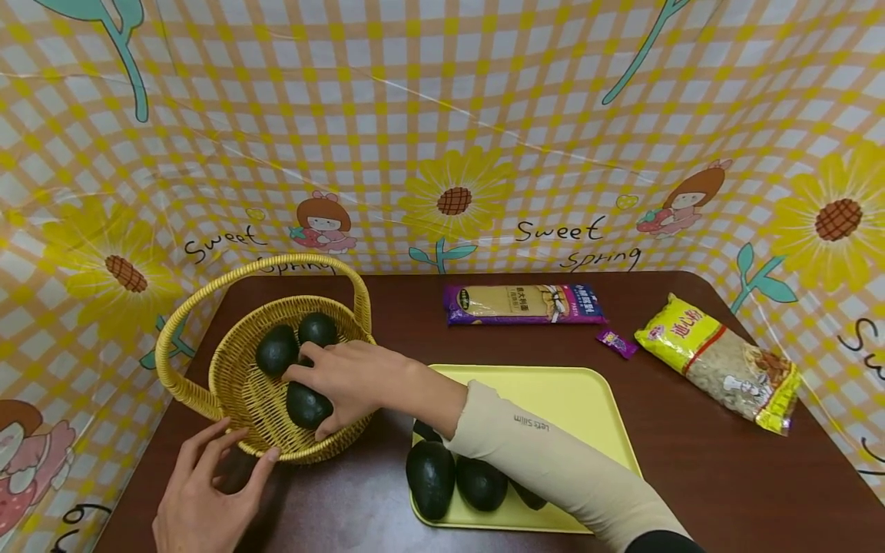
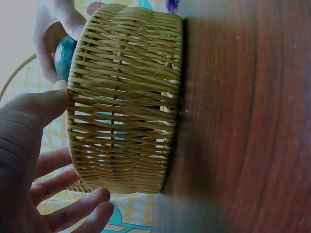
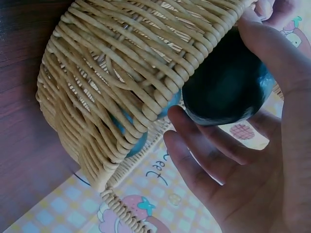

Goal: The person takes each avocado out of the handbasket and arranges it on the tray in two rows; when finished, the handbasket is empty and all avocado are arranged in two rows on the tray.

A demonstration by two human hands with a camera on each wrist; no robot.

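My right hand (image 1: 349, 376) reaches into a yellow wicker basket (image 1: 233, 361) and holds a dark green avocado (image 1: 307, 407) between thumb and fingers. In the right wrist view this avocado (image 3: 226, 85) sits at the basket's rim, fingers spread along its underside. Two more avocados, one nearer (image 1: 276, 350) and one farther back (image 1: 318, 330), lie inside. My left hand (image 1: 207, 488) is at the basket's near left side, its fingers loosely spread. The left wrist view has that thumb touching the rim of the basket (image 2: 124, 97).
Several avocados (image 1: 431, 480) lie along the near edge of a yellow tray (image 1: 567, 399), partly under my right sleeve. Behind are a pasta packet (image 1: 518, 304), a small purple packet (image 1: 617, 343) and a yellow-ended noodle bag (image 1: 722, 365). The basket's tall handle (image 1: 200, 296) arches over its left side.
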